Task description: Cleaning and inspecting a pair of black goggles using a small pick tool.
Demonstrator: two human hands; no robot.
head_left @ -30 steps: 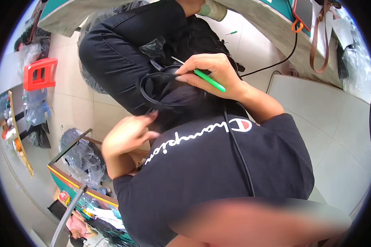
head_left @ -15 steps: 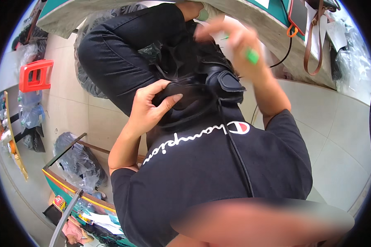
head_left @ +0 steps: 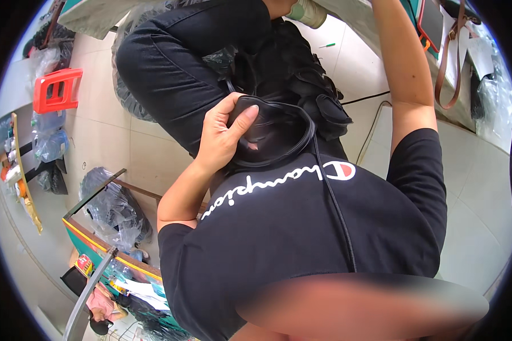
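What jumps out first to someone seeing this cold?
First, the left hand in the middle of the view, gripping a black pouch with a thin black cord that runs down over the black shirt. The right arm reaches up past the top edge, so its hand is out of view. At far left, a red stool stands out against the pale tiled floor.

- Left hand (head_left: 224,136) rests on a bag (head_left: 279,133) in the person's lap, just above the shirt (head_left: 301,227).
- Right arm (head_left: 404,68) reaches up past the frame's top, right of the bag.
- A stool (head_left: 57,90) stands on the floor far left.
- A strap (head_left: 452,62) hangs at upper right.
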